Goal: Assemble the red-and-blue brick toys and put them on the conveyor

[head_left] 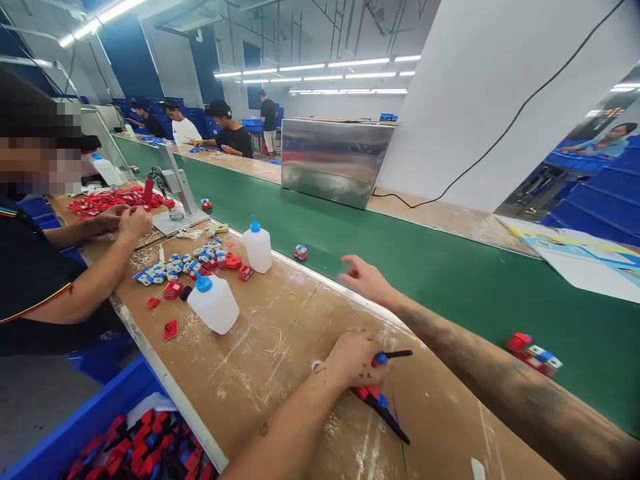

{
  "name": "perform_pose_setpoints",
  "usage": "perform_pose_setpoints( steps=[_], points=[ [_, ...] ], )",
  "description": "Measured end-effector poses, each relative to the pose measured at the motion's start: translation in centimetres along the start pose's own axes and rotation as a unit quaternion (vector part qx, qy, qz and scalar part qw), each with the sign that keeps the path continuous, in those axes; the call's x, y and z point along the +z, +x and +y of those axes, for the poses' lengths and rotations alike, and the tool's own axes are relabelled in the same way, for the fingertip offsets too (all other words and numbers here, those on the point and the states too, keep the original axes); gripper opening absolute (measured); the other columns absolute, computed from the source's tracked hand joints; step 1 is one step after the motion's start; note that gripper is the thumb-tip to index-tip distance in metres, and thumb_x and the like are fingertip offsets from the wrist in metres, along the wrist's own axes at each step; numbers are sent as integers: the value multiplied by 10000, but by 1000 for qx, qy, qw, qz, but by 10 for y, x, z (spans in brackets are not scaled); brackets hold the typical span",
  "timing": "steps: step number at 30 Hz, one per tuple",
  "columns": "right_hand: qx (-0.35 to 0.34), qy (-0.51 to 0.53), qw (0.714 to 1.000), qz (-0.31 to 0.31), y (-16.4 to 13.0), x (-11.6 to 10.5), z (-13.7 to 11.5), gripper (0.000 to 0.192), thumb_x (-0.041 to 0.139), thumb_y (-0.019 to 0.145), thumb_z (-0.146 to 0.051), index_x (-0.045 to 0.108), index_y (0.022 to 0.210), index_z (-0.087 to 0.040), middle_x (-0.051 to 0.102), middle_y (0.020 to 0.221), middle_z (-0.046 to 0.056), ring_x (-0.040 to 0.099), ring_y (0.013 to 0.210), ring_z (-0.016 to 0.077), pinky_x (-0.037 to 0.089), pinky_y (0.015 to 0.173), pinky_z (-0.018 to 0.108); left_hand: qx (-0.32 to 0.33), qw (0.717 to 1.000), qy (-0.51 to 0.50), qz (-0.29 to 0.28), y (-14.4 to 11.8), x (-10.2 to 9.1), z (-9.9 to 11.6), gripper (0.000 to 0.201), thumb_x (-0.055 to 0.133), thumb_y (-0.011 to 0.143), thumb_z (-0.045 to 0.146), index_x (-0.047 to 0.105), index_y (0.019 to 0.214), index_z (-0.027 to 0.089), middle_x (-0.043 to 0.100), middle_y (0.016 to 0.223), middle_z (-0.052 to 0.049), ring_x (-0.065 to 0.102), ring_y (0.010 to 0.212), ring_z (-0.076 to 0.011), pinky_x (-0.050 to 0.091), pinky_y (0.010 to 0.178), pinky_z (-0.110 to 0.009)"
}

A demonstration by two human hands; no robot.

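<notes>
My left hand [355, 360] rests low over the table, its fingers curled on a toy part in blue and black [383, 358] whose black strip sticks out to the right. Just below that hand lies a red, blue and black toy part [379, 407], partly covered by it. My right hand [367, 280] is stretched over the near edge of the green belt, fingers apart and holding nothing. Nearest to it on the belt is a small red, white and blue toy vehicle [301, 252]. More toy vehicles [534, 355] lie on the belt behind my right forearm.
Two white bottles with blue caps [214, 303] stand on the table [280, 333], near a pile of toy pieces [185, 263]. A co-worker's hands [133, 223] work by a small press [177, 190]. A blue bin [145, 380] holds red and black parts. A metal box [335, 163] stands beyond the belt.
</notes>
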State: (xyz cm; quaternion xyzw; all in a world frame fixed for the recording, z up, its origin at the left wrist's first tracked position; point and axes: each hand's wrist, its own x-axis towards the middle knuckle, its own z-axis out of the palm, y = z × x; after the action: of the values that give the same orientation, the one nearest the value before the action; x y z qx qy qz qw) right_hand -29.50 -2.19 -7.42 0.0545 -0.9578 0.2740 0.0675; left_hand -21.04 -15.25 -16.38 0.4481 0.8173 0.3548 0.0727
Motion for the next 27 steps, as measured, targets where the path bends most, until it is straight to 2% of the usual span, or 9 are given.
perform_pose_setpoints(
  steps=[3,5,8,11,14,17,19,24,27],
  points=[
    [13,-64,997,-28,86,47,-29,502,627,857,-322,515,1303,-121,700,1037,141,645,912,240,464,782,303,-16,998,55,2,-2,2,-3,179,617,767,362,692,811,205,675,867,-102,641,823,-272,494,710,-354],
    [24,-74,997,-29,118,73,-43,454,629,865,-315,548,1237,-69,657,1130,235,623,1014,298,458,824,346,-18,998,62,6,-2,5,-5,165,627,764,342,699,840,215,695,903,-114,647,870,-292,503,741,-371],
    [22,-72,996,-42,132,93,-51,284,597,881,-246,609,1110,-78,662,1091,252,628,1007,318,460,818,374,5,998,64,8,-1,7,-9,174,643,756,287,701,908,225,708,1022,-116,633,989,-318,489,864,-408],
    [-33,-48,996,-60,114,82,-49,225,632,848,-203,638,1070,-162,690,1080,135,635,984,253,459,840,330,1,997,76,-10,1,7,-14,193,644,755,306,692,916,210,708,976,-116,646,941,-316,506,799,-402],
    [-128,18,991,-47,63,39,-49,284,640,829,-211,622,1112,-214,693,1078,35,627,945,188,465,851,284,-9,999,39,8,2,6,-16,189,626,787,354,696,881,205,680,896,-93,649,846,-267,512,720,-360],
    [-223,129,966,11,-21,-18,-51,272,612,832,-234,595,1103,-205,681,1104,53,624,946,197,474,873,323,-38,992,-58,101,4,3,-13,176,684,747,327,717,872,209,656,940,-72,634,836,-221,517,765,-332],
    [-227,158,960,50,-85,-52,-52,258,620,799,-217,569,1052,-210,664,1155,75,622,968,212,475,875,343,-39,981,-127,140,5,0,-8,241,714,685,242,728,923,216,652,982,-62,630,868,-211,519,802,-325],
    [-38,204,969,134,-228,-86,-12,357,618,738,-212,544,1088,-218,655,964,34,578,756,174,469,694,293,-22,970,-192,147,9,-10,-8,333,681,691,226,716,1022,217,649,1026,-76,636,912,-217,536,822,-344],
    [137,383,891,202,-299,-75,39,379,514,819,-352,557,1161,-196,628,869,39,522,627,163,389,508,252,-41,966,-208,150,9,-15,-8,366,666,745,373,674,1067,201,677,937,-73,659,853,-227,554,816,-388]
  ],
)
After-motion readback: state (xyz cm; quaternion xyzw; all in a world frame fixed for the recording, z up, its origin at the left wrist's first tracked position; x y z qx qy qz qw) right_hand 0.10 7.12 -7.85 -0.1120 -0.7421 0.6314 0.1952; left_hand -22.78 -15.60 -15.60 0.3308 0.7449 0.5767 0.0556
